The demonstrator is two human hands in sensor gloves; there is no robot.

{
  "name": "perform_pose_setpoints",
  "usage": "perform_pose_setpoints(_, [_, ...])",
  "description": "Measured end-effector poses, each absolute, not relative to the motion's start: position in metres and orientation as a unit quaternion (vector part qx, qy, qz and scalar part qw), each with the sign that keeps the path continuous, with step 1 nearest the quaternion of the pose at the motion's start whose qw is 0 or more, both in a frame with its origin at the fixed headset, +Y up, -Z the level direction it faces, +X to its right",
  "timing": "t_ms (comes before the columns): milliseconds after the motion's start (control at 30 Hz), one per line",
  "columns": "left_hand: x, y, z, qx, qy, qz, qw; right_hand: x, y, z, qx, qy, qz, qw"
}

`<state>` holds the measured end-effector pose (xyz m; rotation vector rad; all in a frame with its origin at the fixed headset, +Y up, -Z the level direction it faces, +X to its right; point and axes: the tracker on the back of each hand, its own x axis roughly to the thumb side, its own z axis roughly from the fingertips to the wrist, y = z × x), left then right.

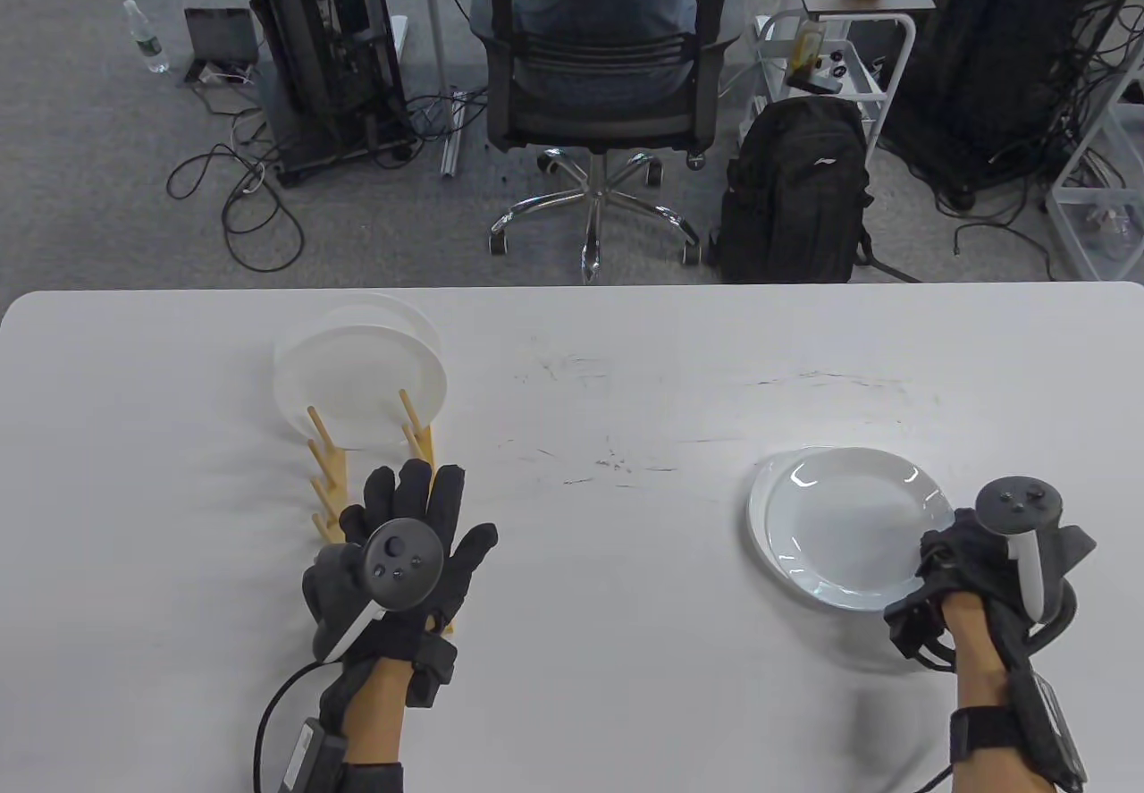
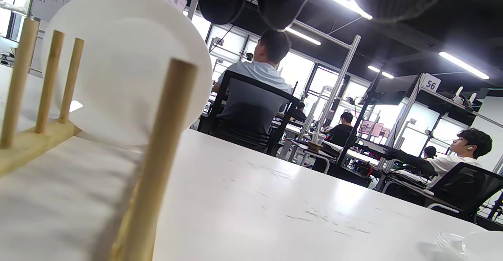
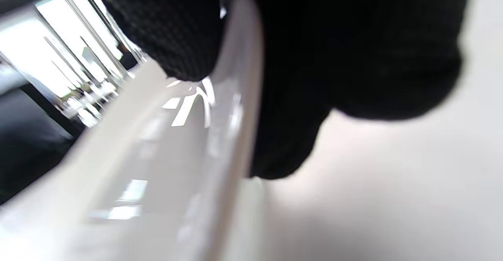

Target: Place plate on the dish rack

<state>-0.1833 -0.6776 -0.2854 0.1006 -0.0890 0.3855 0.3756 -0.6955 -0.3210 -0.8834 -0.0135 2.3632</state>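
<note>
My right hand [image 1: 988, 574] pinches the near rim of the top white plate [image 1: 853, 525], glove fingers [image 3: 283, 96] above and below its edge; it sits on another plate at the table's [image 1: 626, 677] right. My left hand [image 1: 393, 561] lies flat, fingers spread, over the wooden dish rack [image 1: 335, 480], where two plates [image 1: 362, 377] stand upright.

An office chair [image 1: 594, 69] (occupied) stands beside a black backpack [image 1: 795, 189].
</note>
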Motion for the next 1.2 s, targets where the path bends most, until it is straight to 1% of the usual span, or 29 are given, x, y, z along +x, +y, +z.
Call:
perform_pose_setpoints(33, [-0.183, -0.678, -0.285, 0.055, -0.046, 0.196, 0.978, 0.373, -0.686, -0.317, -0.305, -0.021, 0.887, 0.346])
perform_pose_setpoints(133, [-0.183, -0.677, -0.285, 0.066, -0.060, 0.231, 0.969, 0.362, -0.669, -0.306, -0.263, -0.067, 0.887, 0.373])
perform_pose_setpoints(167, [-0.183, -0.677, -0.284, 0.066, -0.062, 0.238, 0.967, 0.361, -0.667, -0.304, -0.253, -0.079, 0.879, 0.396])
perform_pose_setpoints(233, [-0.183, -0.678, -0.285, 0.064, -0.063, 0.241, 0.966, 0.357, -0.668, -0.303, -0.209, -0.080, 0.840, 0.495])
perform_pose_setpoints(267, [-0.183, -0.679, -0.286, 0.059, -0.064, 0.240, 0.967, 0.354, -0.671, -0.304, -0.185, -0.066, 0.799, 0.569])
perform_pose_setpoints(300, [-0.183, -0.680, -0.286, 0.058, -0.064, 0.239, 0.967, 0.352, -0.673, -0.305, -0.179, -0.053, 0.774, 0.605])
perform_pose_setpoints(367, [-0.184, -0.682, -0.287, 0.056, -0.063, 0.241, 0.967, 0.343, -0.683, -0.308, -0.141, -0.002, 0.700, 0.701])
perform_pose_setpoints(467, [-0.185, -0.683, -0.288, 0.053, -0.062, 0.246, 0.966, 0.325, -0.698, -0.311, -0.122, 0.058, 0.596, 0.792])
perform_pose_setpoints(533, [-0.184, -0.682, -0.287, 0.056, -0.067, 0.249, 0.965, 0.312, -0.706, -0.312, -0.101, 0.106, 0.547, 0.824])
perform_pose_setpoints(600, [-0.184, -0.680, -0.284, 0.078, -0.085, 0.286, 0.951, 0.297, -0.710, -0.313, -0.070, 0.142, 0.534, 0.831])
perform_pose_setpoints(667, [-0.181, -0.675, -0.281, 0.101, -0.097, 0.339, 0.930, 0.279, -0.711, -0.313, -0.050, 0.161, 0.539, 0.825])
perform_pose_setpoints(733, [-0.176, -0.671, -0.279, 0.113, -0.113, 0.378, 0.912, 0.262, -0.710, -0.312, -0.029, 0.178, 0.553, 0.814])
perform_pose_setpoints(767, [-0.174, -0.671, -0.279, 0.108, -0.117, 0.404, 0.901, 0.256, -0.710, -0.311, -0.018, 0.186, 0.557, 0.809])
perform_pose_setpoints(800, [-0.171, -0.673, -0.280, 0.082, -0.117, 0.458, 0.878, 0.248, -0.709, -0.310, -0.008, 0.190, 0.565, 0.803])
perform_pose_setpoints(833, [-0.168, -0.677, -0.282, 0.042, -0.116, 0.523, 0.843, 0.242, -0.707, -0.309, -0.006, 0.187, 0.576, 0.795])
perform_pose_setpoints(900, [-0.157, -0.690, -0.285, -0.051, -0.127, 0.648, 0.749, 0.230, -0.703, -0.307, 0.021, 0.193, 0.591, 0.783])
perform_pose_setpoints(967, [-0.143, -0.704, -0.286, -0.141, -0.140, 0.710, 0.675, 0.223, -0.700, -0.305, 0.050, 0.202, 0.609, 0.765])
perform_pose_setpoints(1000, [-0.135, -0.711, -0.286, -0.188, -0.161, 0.730, 0.637, 0.219, -0.699, -0.303, 0.059, 0.199, 0.624, 0.753])
perform_pose_setpoints(1033, [-0.127, -0.715, -0.285, -0.226, -0.172, 0.736, 0.615, 0.215, -0.697, -0.302, 0.067, 0.186, 0.644, 0.739])
perform_pose_setpoints(1067, [-0.123, -0.717, -0.285, -0.239, -0.178, 0.739, 0.605, 0.212, -0.695, -0.300, 0.072, 0.179, 0.658, 0.728])
perform_pose_setpoints(1100, [-0.119, -0.719, -0.285, -0.246, -0.168, 0.738, 0.606, 0.208, -0.691, -0.299, 0.082, 0.170, 0.682, 0.706])
perform_pose_setpoints(1167, [-0.127, -0.721, -0.286, -0.209, -0.103, 0.746, 0.624, 0.208, -0.687, -0.298, 0.088, 0.139, 0.713, 0.682])
perform_pose_setpoints(1200, [-0.133, -0.716, -0.285, -0.178, -0.066, 0.744, 0.641, 0.209, -0.683, -0.298, 0.102, 0.131, 0.714, 0.680])
